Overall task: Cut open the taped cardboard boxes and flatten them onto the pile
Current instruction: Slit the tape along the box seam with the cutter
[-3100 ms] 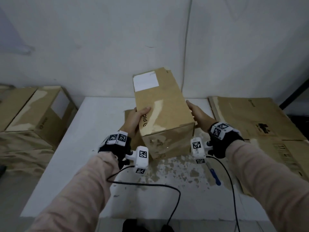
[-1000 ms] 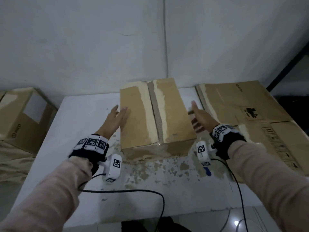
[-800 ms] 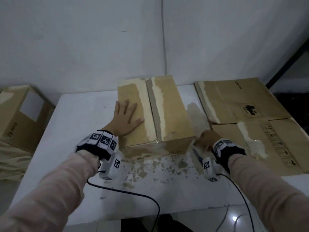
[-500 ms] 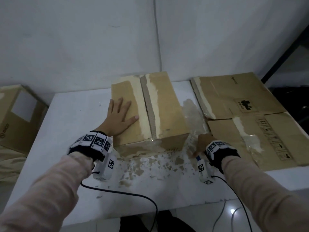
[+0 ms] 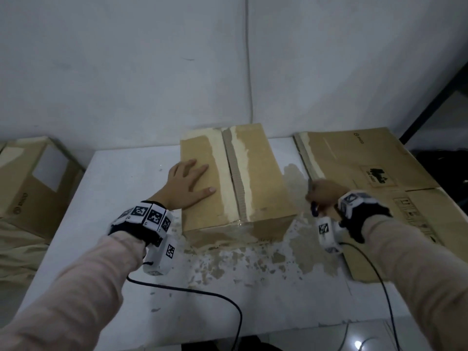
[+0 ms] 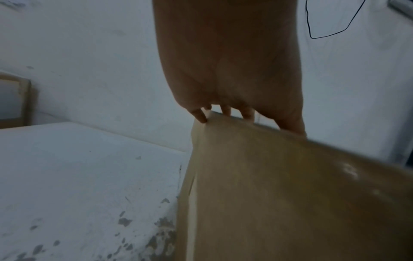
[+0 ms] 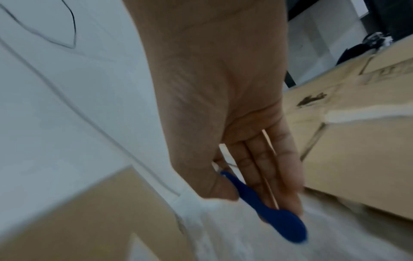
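At frame centre, a taped cardboard box lies on the white tabletop, its long axis and tape seam running away from me. My left hand presses flat on its left flap. My right hand, just right, grips a blue-handled cutter (nearer the seam's near end, I judge).

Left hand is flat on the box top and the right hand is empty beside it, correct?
Not quite. The left hand does lie flat on the box, but the right hand grips a blue-handled cutter, as the right wrist view shows.
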`<action>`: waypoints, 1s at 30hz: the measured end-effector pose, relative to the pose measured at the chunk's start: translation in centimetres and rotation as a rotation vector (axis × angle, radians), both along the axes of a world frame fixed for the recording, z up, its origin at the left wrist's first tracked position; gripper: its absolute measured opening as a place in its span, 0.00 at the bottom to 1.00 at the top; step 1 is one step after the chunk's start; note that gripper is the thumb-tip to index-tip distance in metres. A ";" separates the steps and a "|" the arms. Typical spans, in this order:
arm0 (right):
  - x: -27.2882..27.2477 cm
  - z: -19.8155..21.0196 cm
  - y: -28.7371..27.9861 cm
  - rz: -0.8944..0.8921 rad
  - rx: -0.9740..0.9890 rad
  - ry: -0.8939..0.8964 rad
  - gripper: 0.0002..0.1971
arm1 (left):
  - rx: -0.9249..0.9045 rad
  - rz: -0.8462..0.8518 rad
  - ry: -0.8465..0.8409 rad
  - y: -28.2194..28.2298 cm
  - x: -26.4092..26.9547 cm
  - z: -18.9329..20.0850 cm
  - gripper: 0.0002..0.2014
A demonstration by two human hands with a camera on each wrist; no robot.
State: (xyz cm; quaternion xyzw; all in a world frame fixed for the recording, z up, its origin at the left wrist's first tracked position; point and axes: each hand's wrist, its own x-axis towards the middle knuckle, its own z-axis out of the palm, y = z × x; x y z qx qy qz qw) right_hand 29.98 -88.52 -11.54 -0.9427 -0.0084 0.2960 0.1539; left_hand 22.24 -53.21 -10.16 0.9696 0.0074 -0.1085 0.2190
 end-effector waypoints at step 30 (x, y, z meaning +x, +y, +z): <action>8.5 4.1 22.8 -0.013 0.125 -0.380 0.23 | -0.101 -0.123 -0.284 3.8 8.6 -1.8 0.35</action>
